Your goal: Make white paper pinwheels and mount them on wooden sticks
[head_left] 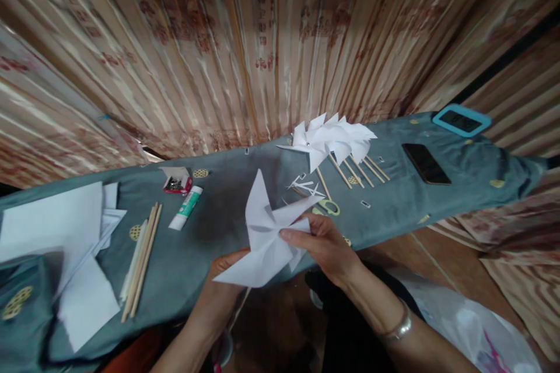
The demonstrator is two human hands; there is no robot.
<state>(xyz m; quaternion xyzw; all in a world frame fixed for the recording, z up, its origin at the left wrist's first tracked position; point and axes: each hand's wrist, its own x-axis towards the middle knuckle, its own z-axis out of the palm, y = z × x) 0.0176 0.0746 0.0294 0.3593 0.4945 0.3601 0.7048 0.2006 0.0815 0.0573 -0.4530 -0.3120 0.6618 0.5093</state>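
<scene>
A white paper pinwheel (266, 233) with folded pointed blades is held up over the table's front edge. My right hand (332, 247) grips its right side, with the thumb laid near the centre and the fingers behind the paper. Behind the lower left blade is my left hand (227, 262); its fingertips are hidden by the paper. A thin stick (242, 306) shows below the pinwheel, close to my left hand. Just beyond lie scissors (329, 207) with yellow-green handles and white paper scraps (306, 185).
Finished pinwheels (336, 140) on sticks lie in a row at the back. A glue stick (186, 208), a small red box of metal pins (177, 180), wooden sticks (142, 268) and white paper sheets (52, 221) are left. A phone (426, 163) and blue-framed device (461, 120) lie right.
</scene>
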